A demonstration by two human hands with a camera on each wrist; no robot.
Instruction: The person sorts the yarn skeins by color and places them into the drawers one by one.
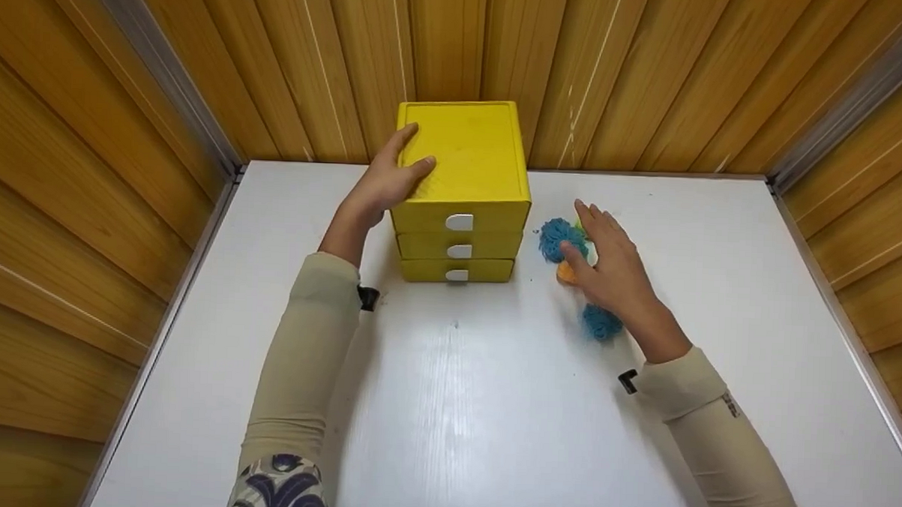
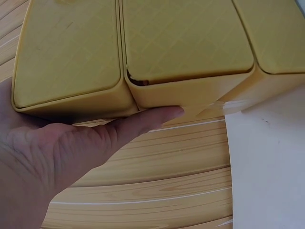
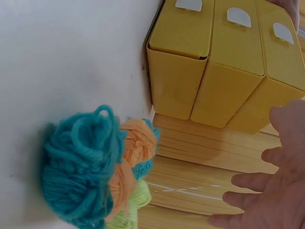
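A yellow three-drawer box [image 1: 466,153] with white tabs stands near the back wall. My left hand [image 1: 386,180] rests on its upper left edge, the thumb and a finger extended over the top. In the left wrist view, one straight finger [image 2: 143,121] lies along the box's side. To the right of the box my right hand [image 1: 615,270] hovers over several small yarn balls, fingers spread and holding nothing. Among them are a blue yarn ball [image 1: 560,240], an orange yarn ball [image 3: 139,140] and a light green yarn ball [image 3: 126,212]; the hand partly hides them in the head view.
The white tabletop [image 1: 446,403] extends around the box and the yarn. Wood-patterned panels [image 1: 443,43] stand behind the table and on both sides, with grey metal strips [image 1: 165,56] at the corners.
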